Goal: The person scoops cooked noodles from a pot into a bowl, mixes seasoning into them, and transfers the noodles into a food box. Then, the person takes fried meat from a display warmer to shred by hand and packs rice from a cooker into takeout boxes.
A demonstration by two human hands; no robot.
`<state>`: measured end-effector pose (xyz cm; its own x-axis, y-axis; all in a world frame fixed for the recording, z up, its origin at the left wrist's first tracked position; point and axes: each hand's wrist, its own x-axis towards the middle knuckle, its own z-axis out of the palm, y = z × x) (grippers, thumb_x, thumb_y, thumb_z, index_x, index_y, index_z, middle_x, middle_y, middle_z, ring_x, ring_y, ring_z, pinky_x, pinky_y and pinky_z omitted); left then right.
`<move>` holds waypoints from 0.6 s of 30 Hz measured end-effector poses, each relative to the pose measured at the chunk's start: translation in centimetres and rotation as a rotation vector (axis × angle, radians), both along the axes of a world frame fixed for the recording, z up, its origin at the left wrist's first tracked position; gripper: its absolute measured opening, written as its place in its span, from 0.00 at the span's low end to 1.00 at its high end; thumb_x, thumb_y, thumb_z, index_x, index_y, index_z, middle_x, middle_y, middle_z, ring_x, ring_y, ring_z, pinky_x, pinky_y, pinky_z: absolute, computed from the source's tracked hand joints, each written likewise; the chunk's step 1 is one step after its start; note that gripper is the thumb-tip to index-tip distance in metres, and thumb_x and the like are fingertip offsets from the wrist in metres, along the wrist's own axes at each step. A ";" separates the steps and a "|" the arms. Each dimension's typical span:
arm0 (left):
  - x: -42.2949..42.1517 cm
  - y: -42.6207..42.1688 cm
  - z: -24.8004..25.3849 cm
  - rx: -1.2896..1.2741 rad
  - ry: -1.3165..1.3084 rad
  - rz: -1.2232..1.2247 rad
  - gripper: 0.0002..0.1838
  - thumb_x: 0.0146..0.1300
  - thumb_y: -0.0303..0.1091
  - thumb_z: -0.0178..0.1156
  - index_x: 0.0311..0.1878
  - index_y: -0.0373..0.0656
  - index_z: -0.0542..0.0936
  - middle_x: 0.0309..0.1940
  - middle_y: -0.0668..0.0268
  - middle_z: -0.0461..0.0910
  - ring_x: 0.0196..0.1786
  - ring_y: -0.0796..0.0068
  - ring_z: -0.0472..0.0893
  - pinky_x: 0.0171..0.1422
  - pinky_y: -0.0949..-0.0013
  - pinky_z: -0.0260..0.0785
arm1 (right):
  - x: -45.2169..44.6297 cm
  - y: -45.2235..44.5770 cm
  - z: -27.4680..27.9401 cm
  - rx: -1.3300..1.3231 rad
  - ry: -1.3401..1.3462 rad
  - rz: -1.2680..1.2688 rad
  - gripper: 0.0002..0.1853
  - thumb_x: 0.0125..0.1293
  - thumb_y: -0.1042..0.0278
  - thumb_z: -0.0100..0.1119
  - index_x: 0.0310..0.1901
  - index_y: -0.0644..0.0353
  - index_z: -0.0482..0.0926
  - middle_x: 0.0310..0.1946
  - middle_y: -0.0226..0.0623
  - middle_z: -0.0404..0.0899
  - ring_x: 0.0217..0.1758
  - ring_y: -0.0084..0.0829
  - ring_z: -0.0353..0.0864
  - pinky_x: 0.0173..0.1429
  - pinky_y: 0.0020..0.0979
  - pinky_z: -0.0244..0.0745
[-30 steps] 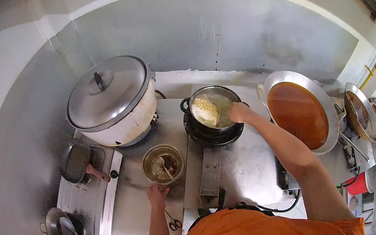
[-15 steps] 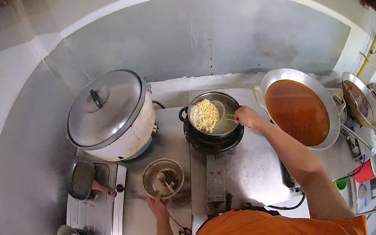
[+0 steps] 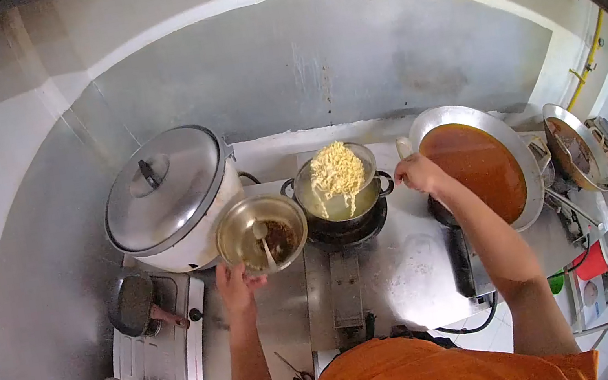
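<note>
My left hand (image 3: 235,284) grips the rim of a metal bowl (image 3: 229,238), tilted toward me. A spoon (image 3: 264,242) and a dark sauce (image 3: 281,235) lie inside it. Closed around the handle of a strainer, my right hand (image 3: 414,173) is to the right of the pot; the handle itself hardly shows. Yellow noodles (image 3: 338,169) are heaped in the strainer above the black pot (image 3: 333,215), some strands hanging over the edge. Cloudy liquid shows in the pot below them.
A large lidded cooker (image 3: 164,184) stands left of the pot. On the right is a wide pan of reddish-brown liquid (image 3: 471,163), with another pan (image 3: 575,147) beyond. Scissors (image 3: 299,374) lie on the counter near me. A white stove (image 3: 175,354) holds two small pans.
The strainer of noodles has risen out of the pot. My left hand has lifted the bowl off the counter and moved it forward, closer to the pot.
</note>
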<state>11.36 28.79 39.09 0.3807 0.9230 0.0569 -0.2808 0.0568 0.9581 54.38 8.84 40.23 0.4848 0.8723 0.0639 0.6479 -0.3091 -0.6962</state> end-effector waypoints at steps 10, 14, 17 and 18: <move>7.9 8.0 8.1 0.043 0.239 -0.196 0.13 0.65 0.32 0.56 0.50 0.38 0.71 0.26 0.62 0.74 0.23 0.70 0.79 0.29 0.66 0.80 | 1.3 -3.1 13.6 0.116 0.344 -0.003 0.11 0.60 0.69 0.51 0.31 0.63 0.83 0.17 0.29 0.67 0.16 0.22 0.59 0.20 0.32 0.54; 10.5 9.4 9.8 0.090 0.292 -0.315 0.14 0.65 0.31 0.55 0.52 0.38 0.71 0.29 0.60 0.78 0.25 0.66 0.82 0.30 0.66 0.79 | -0.9 -4.0 19.6 0.098 0.303 -0.039 0.12 0.64 0.66 0.49 0.32 0.63 0.82 0.13 0.24 0.61 0.15 0.20 0.54 0.20 0.30 0.49; 12.5 10.8 9.8 0.068 0.353 -0.411 0.18 0.66 0.32 0.55 0.56 0.37 0.69 0.30 0.61 0.78 0.27 0.68 0.82 0.31 0.66 0.79 | -1.4 -3.8 22.0 0.111 0.397 -0.051 0.13 0.65 0.65 0.49 0.32 0.63 0.80 0.13 0.21 0.56 0.15 0.20 0.49 0.20 0.29 0.44; 12.7 10.4 9.9 0.069 0.353 -0.412 0.18 0.66 0.32 0.55 0.56 0.37 0.69 0.30 0.61 0.78 0.27 0.68 0.82 0.31 0.66 0.79 | -1.5 -3.8 22.5 0.112 0.391 -0.037 0.12 0.65 0.65 0.50 0.31 0.62 0.80 0.13 0.21 0.55 0.16 0.19 0.48 0.21 0.29 0.42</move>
